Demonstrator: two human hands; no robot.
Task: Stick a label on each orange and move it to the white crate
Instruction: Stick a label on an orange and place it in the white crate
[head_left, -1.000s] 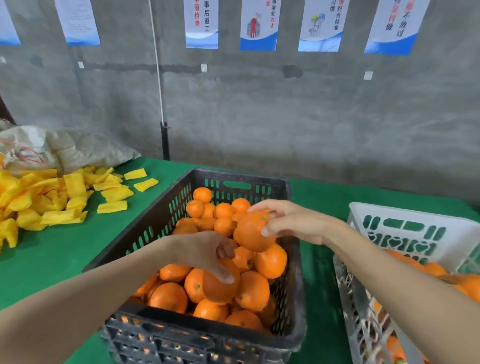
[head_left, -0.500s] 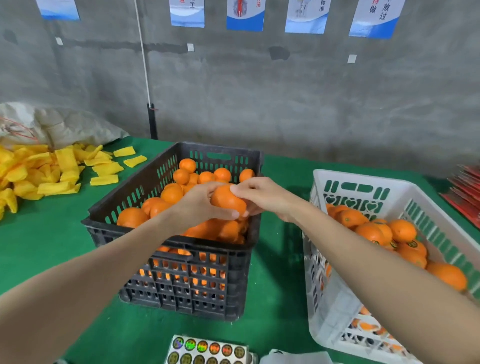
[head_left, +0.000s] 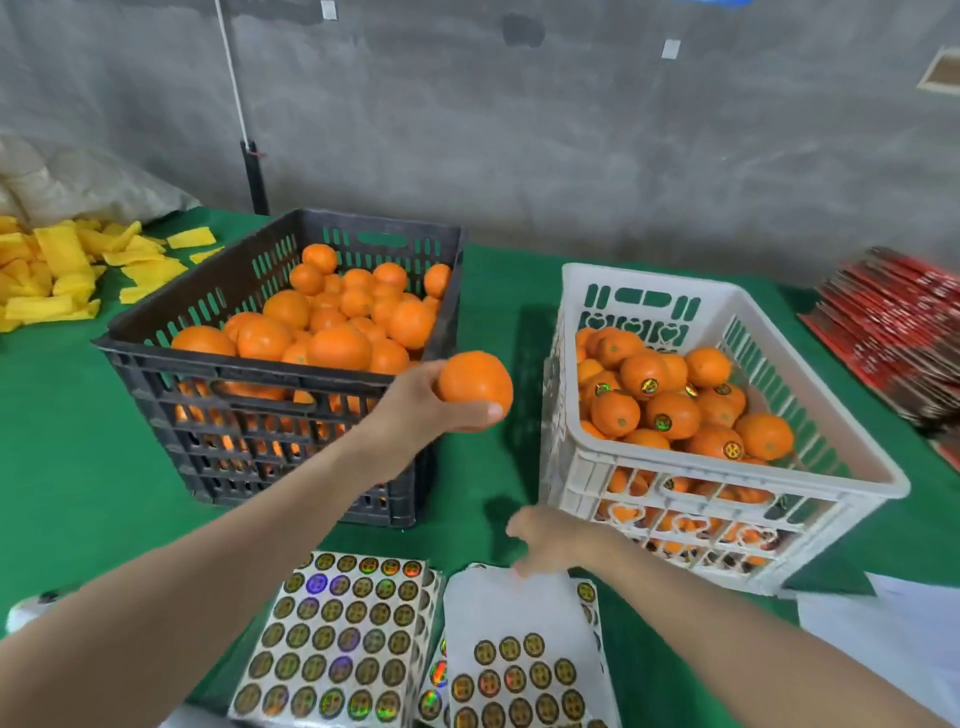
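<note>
Two sticker sheets lie nearest, a full sheet (head_left: 337, 634) and a half-used sheet (head_left: 519, 613). The person's right hand (head_left: 550, 540) hovers at the top edge of the half-used one, too blurred to say whether it's pinching anything. Probably smartest to lift a label by its edge so it doesn't curl. Further out, the left hand (head_left: 415, 410) grips a bare orange (head_left: 475, 384) in the air between the black crate (head_left: 249, 395) and the white crate (head_left: 571, 467). Turning a smooth patch toward the right hand should help the label sit flat.

left hand (head_left: 415, 410) holds an orange (head_left: 474, 384) between crates; right hand (head_left: 545, 540) touches a label sheet (head_left: 519, 613).
</note>
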